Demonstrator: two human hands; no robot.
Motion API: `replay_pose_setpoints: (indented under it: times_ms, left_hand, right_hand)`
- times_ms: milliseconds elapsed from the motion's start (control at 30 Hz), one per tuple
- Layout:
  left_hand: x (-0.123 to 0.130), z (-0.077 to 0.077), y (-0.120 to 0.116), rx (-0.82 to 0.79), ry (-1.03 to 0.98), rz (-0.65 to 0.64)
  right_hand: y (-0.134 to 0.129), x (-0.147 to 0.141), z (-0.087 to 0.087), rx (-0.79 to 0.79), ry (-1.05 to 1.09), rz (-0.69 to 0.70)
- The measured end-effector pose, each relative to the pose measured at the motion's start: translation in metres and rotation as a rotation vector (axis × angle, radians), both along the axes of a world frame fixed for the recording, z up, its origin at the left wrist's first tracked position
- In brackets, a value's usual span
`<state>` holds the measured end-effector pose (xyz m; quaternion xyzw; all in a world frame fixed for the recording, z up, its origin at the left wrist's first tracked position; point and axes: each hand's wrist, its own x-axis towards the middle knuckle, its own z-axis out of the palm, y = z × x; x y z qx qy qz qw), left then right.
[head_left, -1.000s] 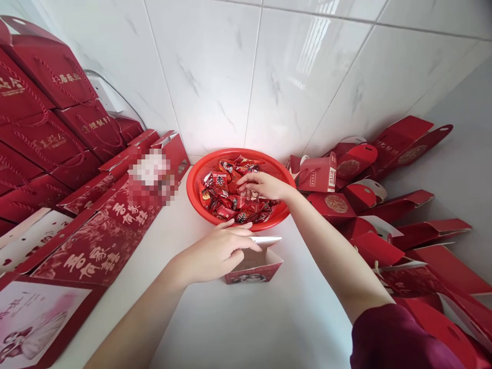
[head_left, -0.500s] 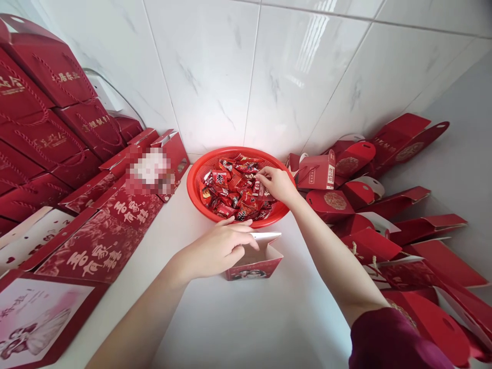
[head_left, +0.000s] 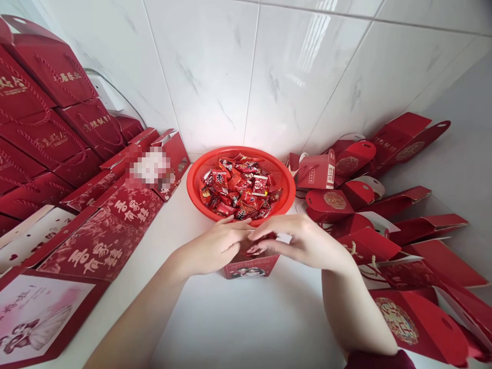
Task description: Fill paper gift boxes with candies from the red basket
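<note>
A small red gift box stands upright with its top open on the white table, printed with a picture on the side facing me. My left hand grips its left and back rim, fingers laid over the edge. Above the opening, my right hand pinches a red wrapped candy, partly hidden by the fingers. Just behind the box sits a red plastic basket with a perforated wall. Heaped in it are red wrapped candies, some with dark lettering.
To the left, red boxes with rope handles are stacked beside a row of printed red boxes. Folded red boxes crowd the right side. A tiled wall rises behind the basket.
My right hand has come from the candies in the basket toward me, over the gift box, carrying a wrapped candy. My left hand has stayed at the box.
</note>
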<state>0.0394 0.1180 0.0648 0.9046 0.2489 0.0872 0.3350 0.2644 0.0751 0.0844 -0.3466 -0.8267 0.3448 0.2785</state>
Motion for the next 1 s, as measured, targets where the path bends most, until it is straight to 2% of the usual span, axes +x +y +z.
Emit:
replay_pose_setpoints:
  times_ms: [133, 233, 333, 400, 467, 533, 600, 700, 733, 800, 867, 1000]
  left_hand:
    - [0.000, -0.002, 0.002, 0.001, 0.024, -0.009]
    - [0.001, -0.001, 0.001, 0.020, 0.049, -0.010]
    - [-0.002, 0.009, -0.005, 0.011, 0.065, 0.028]
    - [-0.007, 0.018, -0.008, 0.017, 0.042, 0.097]
    - [-0.013, 0.027, -0.005, 0.071, -0.013, 0.224]
    - [-0.019, 0.032, 0.008, 0.157, -0.063, 0.371]
    - [-0.020, 0.033, 0.033, 0.204, -0.045, 0.457]
    - [-0.009, 0.024, 0.080, 0.068, 0.207, 0.413]
    - [-0.003, 0.019, 0.094, 0.011, 0.357, 0.366]
    - [0.012, 0.006, 0.114, -0.038, 0.516, 0.331]
    - [0.028, -0.008, 0.124, -0.038, 0.628, 0.356]
    - [0.053, -0.028, 0.123, 0.019, 0.737, 0.459]
  right_hand:
    - [-0.011, 0.002, -0.001, 0.081, -0.260, 0.067]
    - [-0.017, 0.002, 0.000, 0.094, -0.306, 0.048]
    - [-0.023, 0.000, 0.002, 0.102, -0.304, 0.039]
    - [-0.026, 0.002, 0.003, 0.123, -0.307, 0.027]
    - [-0.029, 0.007, 0.004, 0.158, -0.314, 0.003]
    - [-0.032, 0.016, 0.007, 0.194, -0.311, -0.045]
    - [-0.035, 0.025, 0.011, 0.223, -0.299, -0.111]
    - [-0.038, 0.037, 0.015, 0.268, -0.297, -0.227]
    - [-0.039, 0.040, 0.016, 0.281, -0.302, -0.259]
    - [-0.039, 0.043, 0.016, 0.299, -0.317, -0.306]
    - [-0.039, 0.045, 0.016, 0.301, -0.334, -0.326]
    - [-0.036, 0.050, 0.016, 0.273, -0.369, -0.338]
